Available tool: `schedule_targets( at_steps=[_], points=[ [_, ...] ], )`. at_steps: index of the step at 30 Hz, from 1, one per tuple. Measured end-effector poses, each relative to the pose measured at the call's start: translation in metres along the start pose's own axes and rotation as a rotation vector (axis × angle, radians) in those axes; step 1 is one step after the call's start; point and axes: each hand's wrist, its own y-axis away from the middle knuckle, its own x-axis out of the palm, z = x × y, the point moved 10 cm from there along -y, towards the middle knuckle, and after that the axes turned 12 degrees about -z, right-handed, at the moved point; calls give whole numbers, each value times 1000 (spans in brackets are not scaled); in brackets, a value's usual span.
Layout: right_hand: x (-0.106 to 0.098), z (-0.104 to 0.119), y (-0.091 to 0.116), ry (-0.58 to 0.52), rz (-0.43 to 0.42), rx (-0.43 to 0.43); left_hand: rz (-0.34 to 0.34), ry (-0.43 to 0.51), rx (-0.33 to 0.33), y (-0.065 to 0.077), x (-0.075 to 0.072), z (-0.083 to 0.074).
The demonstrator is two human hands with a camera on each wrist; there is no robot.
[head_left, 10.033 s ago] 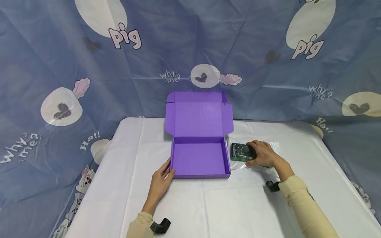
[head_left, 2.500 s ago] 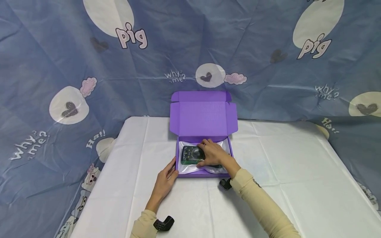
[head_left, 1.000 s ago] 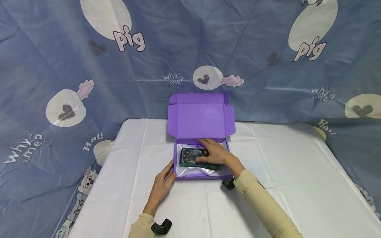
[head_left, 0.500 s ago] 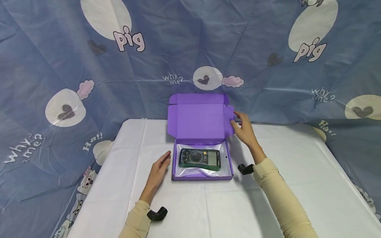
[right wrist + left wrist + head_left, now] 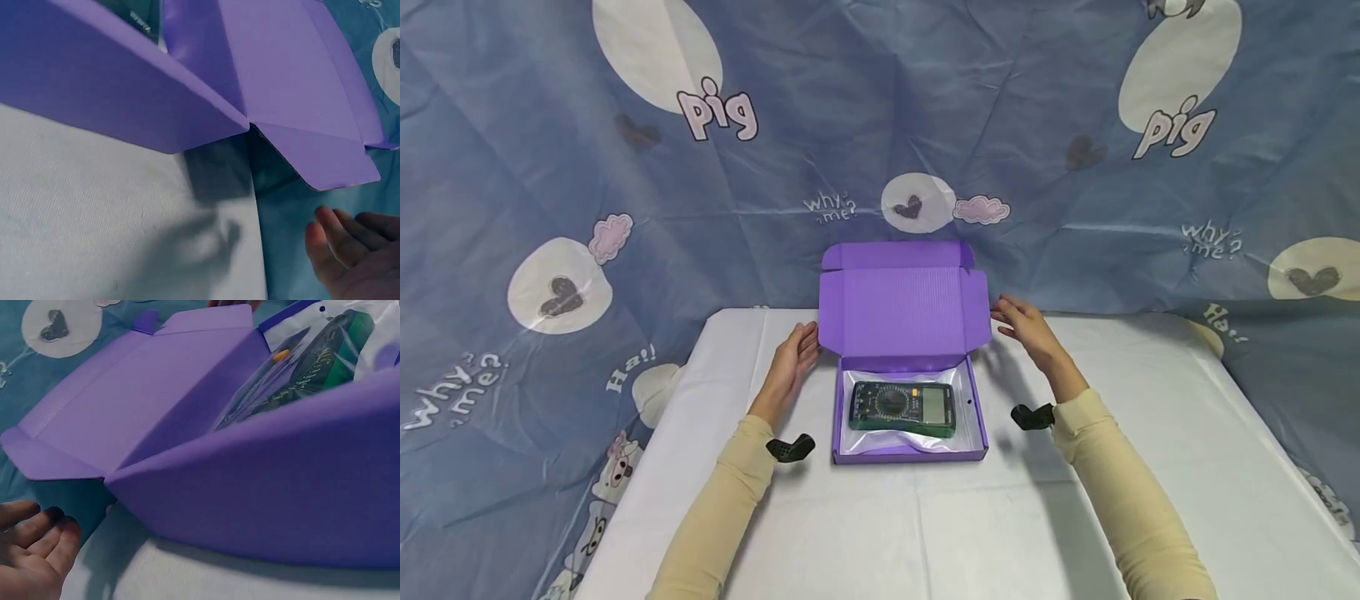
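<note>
An open purple cardboard box (image 5: 910, 458) stands on the table, its lid (image 5: 902, 312) raised at the back with side flaps spread. Inside lies a green-and-black multimeter (image 5: 891, 405) in a clear plastic bag (image 5: 972, 429), dial to the left and screen to the right. My left hand (image 5: 786, 367) is beside the lid's left flap, fingers extended. In the left wrist view, its fingers (image 5: 59, 540) lie just below that flap, holding nothing. My right hand (image 5: 1032, 335) is at the right flap with fingers loosely bent; the right wrist view shows a small gap between its fingers (image 5: 344, 240) and the flap.
A white cloth covers the table (image 5: 880, 533). Close behind the lid hangs a blue printed curtain (image 5: 1045, 208), which also runs down both sides. A black wrist camera (image 5: 792, 448) sits on the left wrist, another black camera (image 5: 1032, 416) on the right.
The bagged multimeter went from the table's right side into the box. My right hand let go of it and moved to the right flap; my left hand left the box's side for the left flap.
</note>
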Motion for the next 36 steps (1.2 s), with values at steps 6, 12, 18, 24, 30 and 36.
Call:
schedule_targets(
  at_steps=[6, 12, 18, 24, 30, 36],
  points=[
    [13, -6, -4, -70, 79, 96, 27, -24, -20, -8, 12, 2],
    [20, -3, -2, -56, 98, 114, 33, -36, -7, -7, 21, 0],
    [26, 8, 7, -88, 95, 120, 40, -6, 10, -3, 28, -6],
    [31, 11, 7, -111, 86, 119, 48, -2, -1, -1, 34, -8],
    [40, 14, 9, -125, 127, 84, 36, -28, 4, 0, 37, -8],
    [48, 21, 19, -139, 137, 57, 19, -50, 31, 6, 43, -11]
  ],
)
